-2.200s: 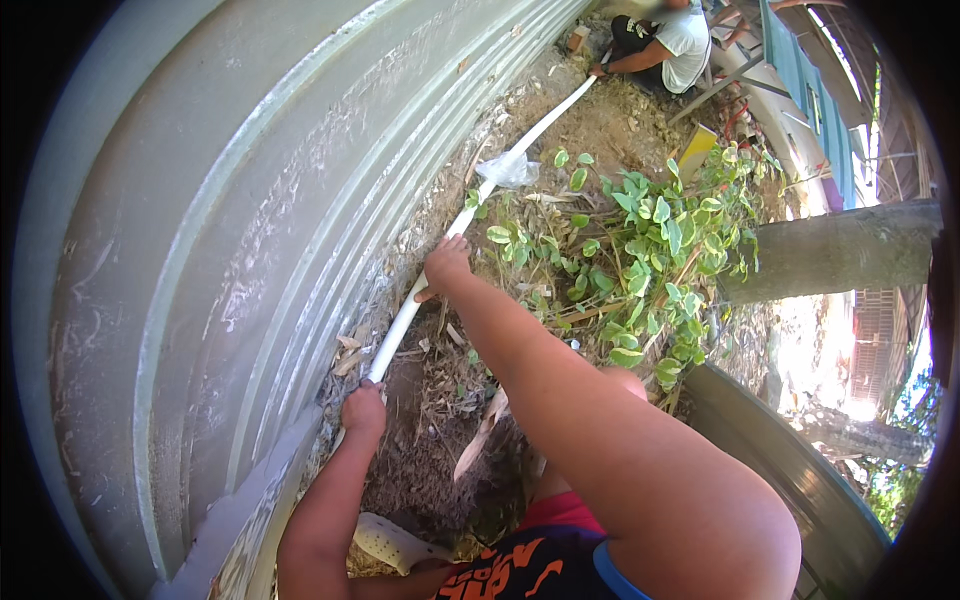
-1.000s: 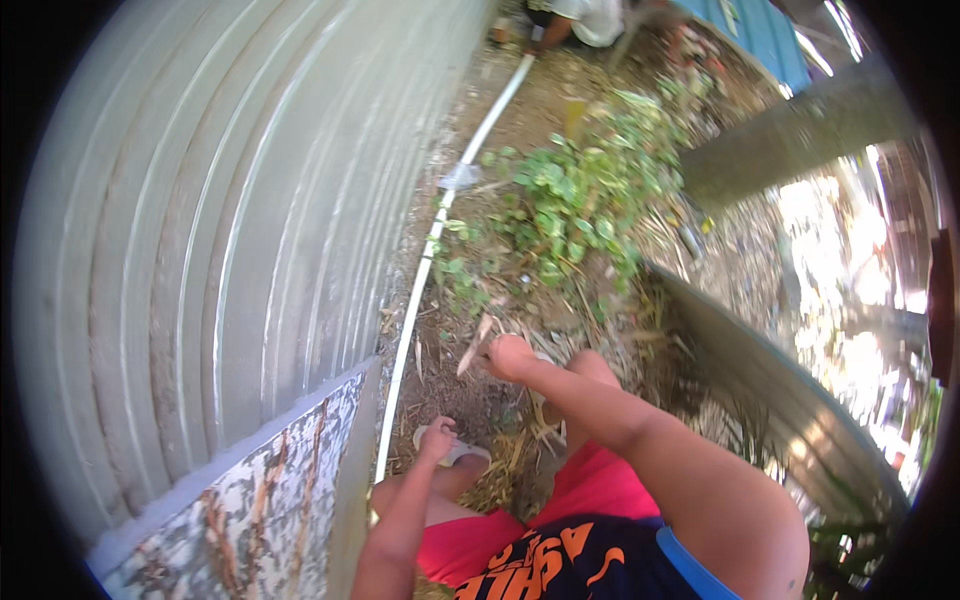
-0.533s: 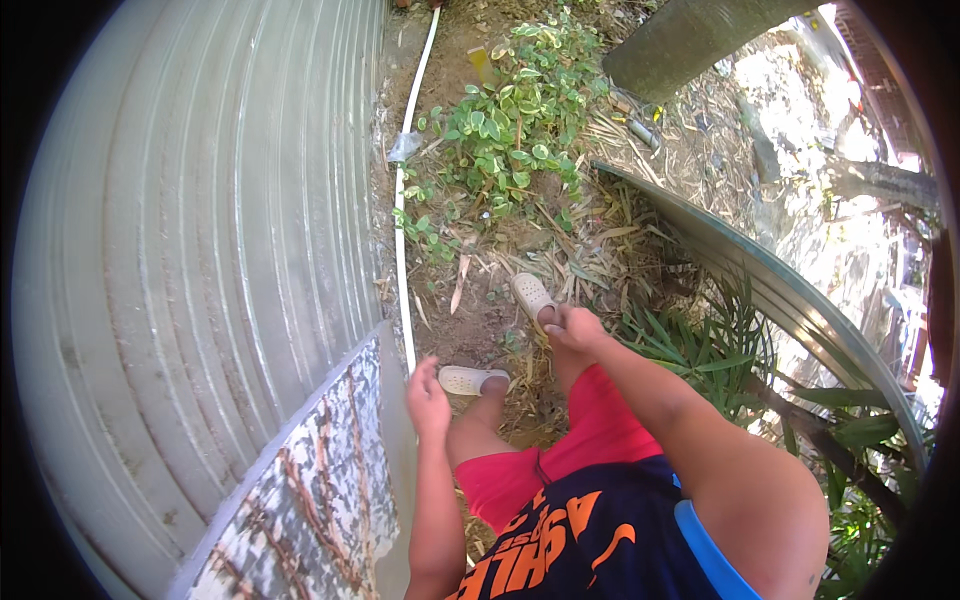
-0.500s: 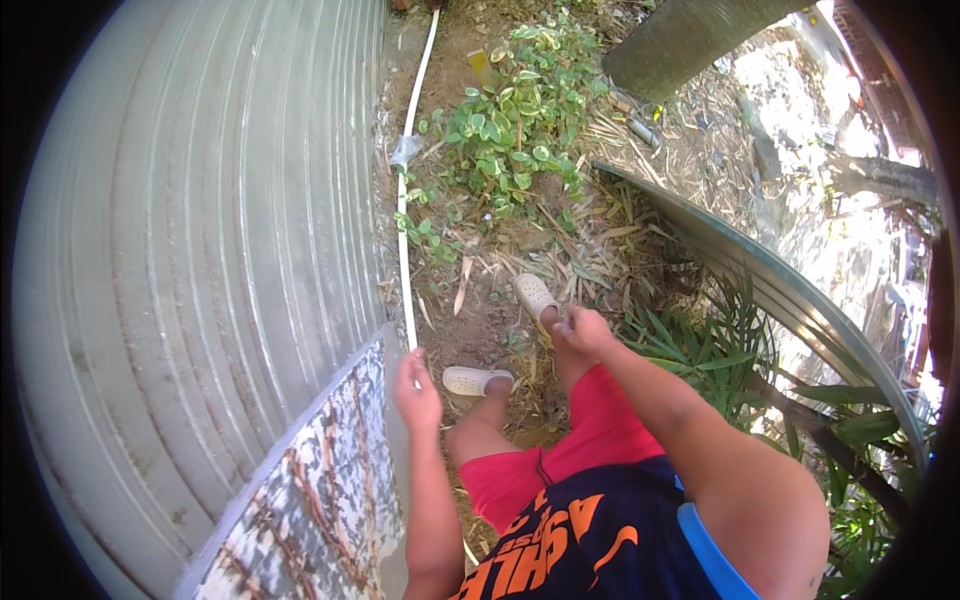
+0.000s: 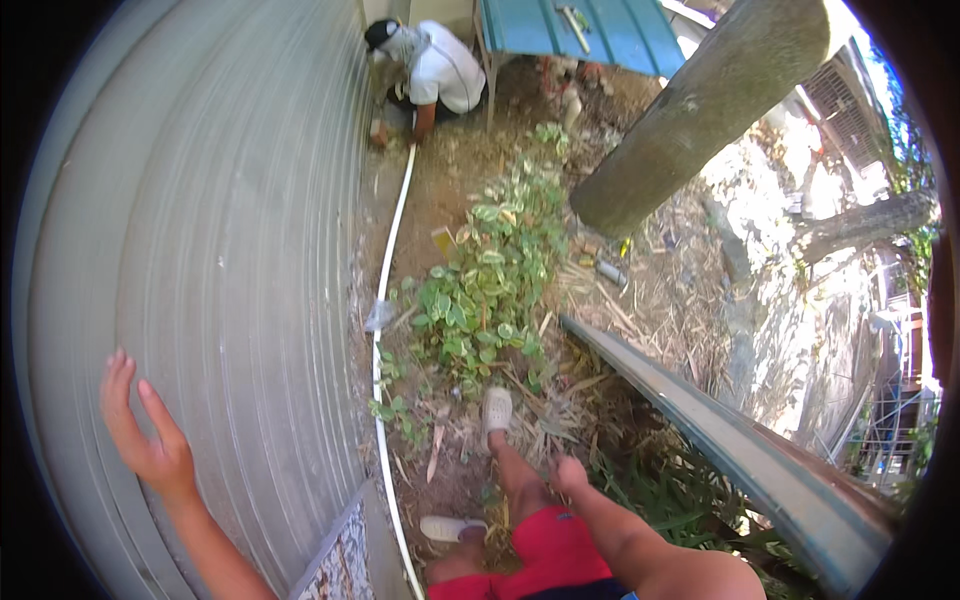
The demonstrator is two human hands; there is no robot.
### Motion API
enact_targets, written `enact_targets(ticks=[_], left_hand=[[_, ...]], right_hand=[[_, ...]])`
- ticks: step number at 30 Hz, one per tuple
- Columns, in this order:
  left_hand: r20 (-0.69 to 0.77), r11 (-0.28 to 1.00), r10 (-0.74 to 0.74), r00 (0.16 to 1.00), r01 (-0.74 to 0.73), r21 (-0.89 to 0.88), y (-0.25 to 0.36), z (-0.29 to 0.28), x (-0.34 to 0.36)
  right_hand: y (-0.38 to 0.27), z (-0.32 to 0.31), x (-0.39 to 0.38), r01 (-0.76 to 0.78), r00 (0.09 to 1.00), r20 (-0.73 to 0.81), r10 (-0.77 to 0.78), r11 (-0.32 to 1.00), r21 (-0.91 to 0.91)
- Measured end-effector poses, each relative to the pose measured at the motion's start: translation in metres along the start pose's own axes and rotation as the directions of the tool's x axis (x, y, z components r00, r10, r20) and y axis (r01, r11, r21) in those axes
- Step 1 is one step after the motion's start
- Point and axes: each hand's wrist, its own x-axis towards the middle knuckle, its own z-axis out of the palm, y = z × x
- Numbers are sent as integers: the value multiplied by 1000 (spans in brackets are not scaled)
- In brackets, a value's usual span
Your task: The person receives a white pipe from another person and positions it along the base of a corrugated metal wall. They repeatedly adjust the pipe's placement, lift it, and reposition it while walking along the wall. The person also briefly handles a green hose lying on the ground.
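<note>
My left hand [image 5: 150,435] is raised at the left with fingers stretched apart, holding nothing. Behind it stands the grey corrugated metal wall [image 5: 240,250]; whether the fingertips touch it I cannot tell. In front of my right thigh is my right hand [image 5: 569,474], its fingers curled closed, and anything inside them is hidden. A long white pipe [image 5: 381,430] runs along the ground beside the wall, from near my feet to a crouching person [image 5: 447,70] at the far end. That person's arm reaches down to the pipe's far end.
Leafy variegated plants [image 5: 480,290] grow ahead of my feet. To the right, a long metal sheet [image 5: 720,440] slants across the ground near a thick trunk [image 5: 690,120]. At the back, a hammer-like tool [image 5: 575,28] lies on a blue corrugated roof [image 5: 610,35].
My left hand has swung from beside the pipe out to the left and opened. The view has tipped up, bringing the crouching person and blue roof into sight. My feet have shifted.
</note>
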Motion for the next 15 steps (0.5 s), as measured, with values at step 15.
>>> enact_targets(ticks=[15], left_hand=[[414,611,-4,910,-326,721,-42,67,27]], right_hand=[[-105,-150,102,-76,992,122,45,961,266]])
